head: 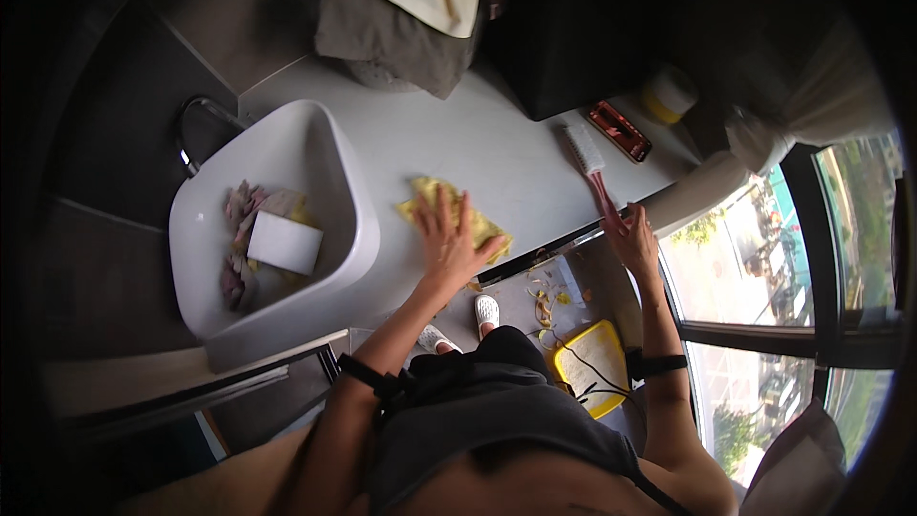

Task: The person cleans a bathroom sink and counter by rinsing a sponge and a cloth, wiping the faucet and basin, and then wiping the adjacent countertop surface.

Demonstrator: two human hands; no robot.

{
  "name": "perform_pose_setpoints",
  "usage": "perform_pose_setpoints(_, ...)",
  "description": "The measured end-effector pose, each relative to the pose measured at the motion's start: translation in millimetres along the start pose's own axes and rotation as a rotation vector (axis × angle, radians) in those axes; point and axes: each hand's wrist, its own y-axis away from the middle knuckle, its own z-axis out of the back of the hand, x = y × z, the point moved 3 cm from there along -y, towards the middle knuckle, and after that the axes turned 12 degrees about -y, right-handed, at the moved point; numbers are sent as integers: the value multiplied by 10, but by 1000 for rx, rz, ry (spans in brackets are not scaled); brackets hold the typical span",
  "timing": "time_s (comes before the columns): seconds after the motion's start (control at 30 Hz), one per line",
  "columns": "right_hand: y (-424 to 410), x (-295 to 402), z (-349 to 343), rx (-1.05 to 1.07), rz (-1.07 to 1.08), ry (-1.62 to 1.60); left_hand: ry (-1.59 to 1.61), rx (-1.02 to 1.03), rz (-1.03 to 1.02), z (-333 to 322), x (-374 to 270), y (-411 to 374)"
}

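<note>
My left hand (451, 240) lies flat with spread fingers on a crumpled yellow cloth (488, 231), pressing it against the white countertop (458, 132). At the counter's front edge, on the right, my right hand (634, 244) is closed around the pink handle of a brush (600, 190). The brush's white bristle head (584, 147) points away from me over the counter. Left of the cloth stands a white vessel sink (362, 229). Inside it are a white block (285, 242) and wet-looking pinkish and yellowish cloths (247, 201).
A chrome faucet (208, 115) arches beside the sink. Behind the brush lie a phone (620, 130) and a yellow-and-white container (670, 94). Grey fabric (401, 29) is heaped at the back. Scraps (544, 308) and a yellow-rimmed tray (591, 365) are on the floor, near a window (745, 251).
</note>
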Motion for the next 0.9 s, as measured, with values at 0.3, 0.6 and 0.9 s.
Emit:
perform_pose_setpoints(0.3,209,680,-191,163,219,-547,168,-71,-421,-21,189,565)
perform_pose_setpoints(0.6,532,3446,-476,444,844,-105,392,-121,-210,332,457,858)
perform_pose_setpoints(0.9,595,4110,-1285,416,839,145,349,-305,94,68,560,452)
